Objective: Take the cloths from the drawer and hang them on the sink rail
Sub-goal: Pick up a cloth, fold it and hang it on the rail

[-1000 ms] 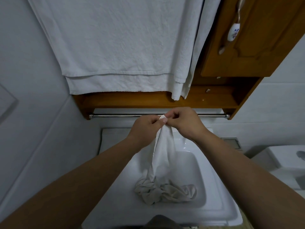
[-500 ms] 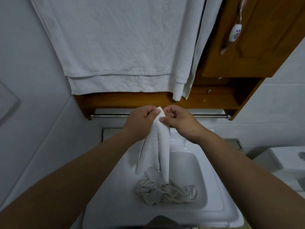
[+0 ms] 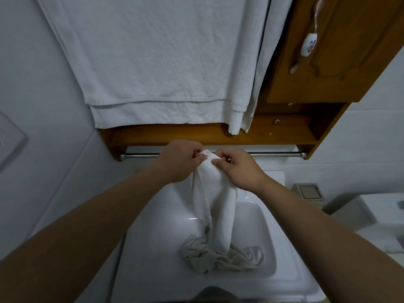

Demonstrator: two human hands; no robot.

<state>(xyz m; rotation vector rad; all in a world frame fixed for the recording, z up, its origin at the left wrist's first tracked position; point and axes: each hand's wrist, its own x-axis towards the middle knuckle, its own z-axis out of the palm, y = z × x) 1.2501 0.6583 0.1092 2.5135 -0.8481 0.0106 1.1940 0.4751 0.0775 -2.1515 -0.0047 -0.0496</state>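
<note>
White cloth held before rail

White cloth [image 3: 215, 193] hangs into the sink [image 3: 153, 215], its top pinched by left hand [image 3: 178, 160] and right hand [image 3: 237, 169], which hide the rail [image 3: 273, 153] centre. Another crumpled cloth [image 3: 220, 258] lies below; folds indistinct.

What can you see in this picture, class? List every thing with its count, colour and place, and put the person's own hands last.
White cloth: one, white, held up in front of the rail, hanging down into the sink.
Crumpled cloth: one heap, off-white, in the sink basin.
Sink: one, white, below the rail.
Rail: one, silver metal, under the wooden shelf.
Large towels: white, hanging above the shelf; count unclear.
Cabinet: one, brown wood, upper right, with a white patterned handle.
Small bin: one, grey-beige, right of the sink.
Left hand: pinches the white cloth's top.
Right hand: pinches the white cloth's top.
</note>
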